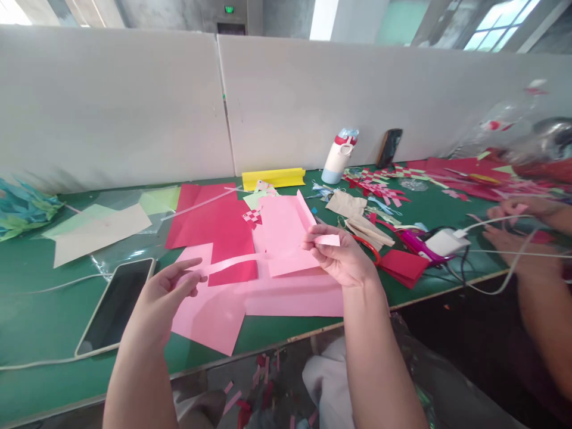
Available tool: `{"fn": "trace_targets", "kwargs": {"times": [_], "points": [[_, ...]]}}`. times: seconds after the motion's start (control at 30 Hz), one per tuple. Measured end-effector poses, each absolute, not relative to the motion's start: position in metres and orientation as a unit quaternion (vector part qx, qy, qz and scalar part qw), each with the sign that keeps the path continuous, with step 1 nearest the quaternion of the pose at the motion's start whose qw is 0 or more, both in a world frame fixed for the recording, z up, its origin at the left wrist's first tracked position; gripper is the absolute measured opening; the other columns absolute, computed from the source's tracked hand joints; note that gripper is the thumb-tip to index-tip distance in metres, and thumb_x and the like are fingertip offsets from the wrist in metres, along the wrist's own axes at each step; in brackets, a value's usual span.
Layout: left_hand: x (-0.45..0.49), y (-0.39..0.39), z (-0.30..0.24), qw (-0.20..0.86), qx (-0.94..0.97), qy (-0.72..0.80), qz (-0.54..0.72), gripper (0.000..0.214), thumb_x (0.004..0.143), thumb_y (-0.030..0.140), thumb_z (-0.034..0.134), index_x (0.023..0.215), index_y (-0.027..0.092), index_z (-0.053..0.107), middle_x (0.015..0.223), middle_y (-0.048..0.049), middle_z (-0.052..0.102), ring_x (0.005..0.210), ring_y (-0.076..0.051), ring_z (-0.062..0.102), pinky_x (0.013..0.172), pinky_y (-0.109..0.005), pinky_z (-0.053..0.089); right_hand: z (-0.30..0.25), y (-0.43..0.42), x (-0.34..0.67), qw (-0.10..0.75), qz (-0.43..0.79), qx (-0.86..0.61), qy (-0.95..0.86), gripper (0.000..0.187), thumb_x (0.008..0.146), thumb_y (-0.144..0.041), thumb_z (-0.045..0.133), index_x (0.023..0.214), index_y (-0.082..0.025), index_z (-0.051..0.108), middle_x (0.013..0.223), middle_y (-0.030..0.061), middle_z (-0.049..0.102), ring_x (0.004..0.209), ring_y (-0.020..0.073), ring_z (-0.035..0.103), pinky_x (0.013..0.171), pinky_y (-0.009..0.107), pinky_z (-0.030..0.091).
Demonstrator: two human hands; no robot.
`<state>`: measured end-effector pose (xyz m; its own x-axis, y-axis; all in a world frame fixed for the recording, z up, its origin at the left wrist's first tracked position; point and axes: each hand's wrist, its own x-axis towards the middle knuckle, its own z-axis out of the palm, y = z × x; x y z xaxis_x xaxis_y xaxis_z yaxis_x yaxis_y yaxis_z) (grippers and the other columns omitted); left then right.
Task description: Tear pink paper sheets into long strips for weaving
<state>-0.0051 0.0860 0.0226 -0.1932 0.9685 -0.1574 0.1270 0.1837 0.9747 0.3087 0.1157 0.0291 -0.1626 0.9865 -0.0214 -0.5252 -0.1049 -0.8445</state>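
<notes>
Paper strip (236, 260), narrow and pale pink, runs in a slack curve above the near part of the red sheets (201, 229). The left hand (164, 293), by the near left side of the red sheets, has thumb and fingers lightly gathered at the strip's left end. The right hand (342, 262), right of the red sheets, pinches a short pink tab (329, 240); whether that is the strip's other end I cannot tell, as the pink merges with the folded pink sheet (283, 223) beneath.

The left grip seems the weak point: it looks loose, so a small tug could let that end slip and spring back across the red sheets. A hard pull by both hands would be worse — paper this narrow could tear or crease, most likely where the fingers bend it. Dropped, the strip would be hard to pick out against the plain pink sheet (210, 328) in front of the red sheets, or might slide down to the scraps (232, 402) on the floor.

Well right of the red sheets, an orange loop (378, 257), apparently a scissors handle, sits just beside the right wrist; an outward swing could knock it. Left of them lies a phone (117, 307) — a careless left forearm (140, 363) could shove it.
</notes>
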Motion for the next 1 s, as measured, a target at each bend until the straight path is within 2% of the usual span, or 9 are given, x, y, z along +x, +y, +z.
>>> {"fn": "trace_targets", "kwargs": {"times": [0.17, 0.3, 0.53, 0.6, 0.67, 0.77, 0.9, 1.0], "points": [[-0.002, 0.088, 0.024, 0.473, 0.366, 0.614, 0.515, 0.029, 0.055, 0.037, 0.082, 0.071, 0.016, 0.069, 0.071, -0.0008, 0.066, 0.063, -0.008, 0.054, 0.063, -0.017, 0.047, 0.029, 0.117, 0.31, 0.572, 0.653, -0.33, -0.369, 0.03, 0.053, -0.02, 0.085, 0.08, -0.019, 0.072, 0.075, 0.0015, 0.071, 0.066, 0.0119, 0.068, 0.056, 0.017, 0.057], [-0.002, 0.088, 0.026, 0.483, 0.339, 0.603, 0.537, 0.028, 0.052, 0.035, 0.084, 0.068, 0.016, 0.069, 0.07, 0.0005, 0.064, 0.062, -0.007, 0.054, 0.062, -0.016, 0.047, 0.027, 0.119, 0.308, 0.571, 0.652, -0.335, -0.37, 0.028, 0.054, -0.022, 0.085, 0.079, -0.018, 0.072, 0.072, 0.0017, 0.071, 0.064, 0.0104, 0.068, 0.057, 0.015, 0.056], [0.015, 0.087, 0.021, 0.521, 0.437, 0.591, 0.434, 0.033, 0.068, 0.047, 0.072, 0.069, 0.014, 0.07, 0.07, -0.0041, 0.066, 0.057, -0.009, 0.054, 0.061, -0.022, 0.047, 0.024, 0.119, 0.303, 0.556, 0.657, -0.317, -0.399, 0.021, 0.063, -0.022, 0.081, 0.08, -0.017, 0.072, 0.074, 0.0014, 0.071, 0.063, 0.009, 0.068, 0.061, 0.015, 0.056], [0.032, 0.085, 0.019, 0.555, 0.46, 0.567, 0.398, 0.037, 0.071, 0.05, 0.068, 0.069, 0.013, 0.071, 0.067, -0.0056, 0.067, 0.055, -0.01, 0.055, 0.058, -0.024, 0.047, 0.024, 0.118, 0.297, 0.547, 0.665, -0.296, -0.413, 0.018, 0.065, -0.021, 0.08, 0.08, -0.017, 0.071, 0.072, 0.0013, 0.071, 0.061, 0.009, 0.067, 0.058, 0.016, 0.055], [0.051, 0.083, 0.016, 0.614, 0.456, 0.528, 0.37, 0.04, 0.076, 0.05, 0.062, 0.075, 0.012, 0.072, 0.067, -0.0071, 0.069, 0.057, -0.014, 0.059, 0.062, -0.028, 0.049, 0.023, 0.117, 0.289, 0.529, 0.679, -0.271, -0.431, 0.017, 0.068, -0.021, 0.078, 0.082, -0.017, 0.069, 0.07, 0.0013, 0.071, 0.058, 0.0093, 0.066, 0.055, 0.017, 0.054], [0.074, 0.081, 0.011, 0.695, 0.402, 0.48, 0.352, 0.043, 0.081, 0.051, 0.055, 0.087, 0.011, 0.069, 0.076, -0.0105, 0.072, 0.067, -0.018, 0.066, 0.067, -0.031, 0.051, 0.023, 0.114, 0.275, 0.478, 0.705, -0.228, -0.472, 0.015, 0.072, -0.021, 0.075, 0.084, -0.016, 0.069, 0.07, 0.0018, 0.071, 0.056, 0.0099, 0.066, 0.052, 0.018, 0.054], [0.086, 0.081, 0.006, 0.74, 0.375, 0.425, 0.362, 0.035, 0.078, 0.044, 0.064, 0.089, 0.011, 0.065, 0.077, -0.0104, 0.072, 0.069, -0.018, 0.067, 0.067, -0.029, 0.052, 0.023, 0.109, 0.263, 0.394, 0.736, -0.189, -0.517, 0.015, 0.073, -0.023, 0.073, 0.085, -0.015, 0.068, 0.07, 0.0027, 0.071, 0.056, 0.0111, 0.067, 0.053, 0.021, 0.054], [0.086, 0.084, 0.006, 0.742, 0.355, 0.404, 0.4, 0.039, 0.073, 0.034, 0.072, 0.102, 0.011, 0.06, 0.075, -0.0085, 0.071, 0.065, -0.017, 0.067, 0.063, -0.027, 0.052, 0.022, 0.105, 0.259, 0.354, 0.752, -0.173, -0.528, 0.018, 0.072, -0.021, 0.075, 0.086, -0.013, 0.068, 0.069, 0.0034, 0.07, 0.056, 0.0118, 0.067, 0.053, 0.021, 0.054]]}}
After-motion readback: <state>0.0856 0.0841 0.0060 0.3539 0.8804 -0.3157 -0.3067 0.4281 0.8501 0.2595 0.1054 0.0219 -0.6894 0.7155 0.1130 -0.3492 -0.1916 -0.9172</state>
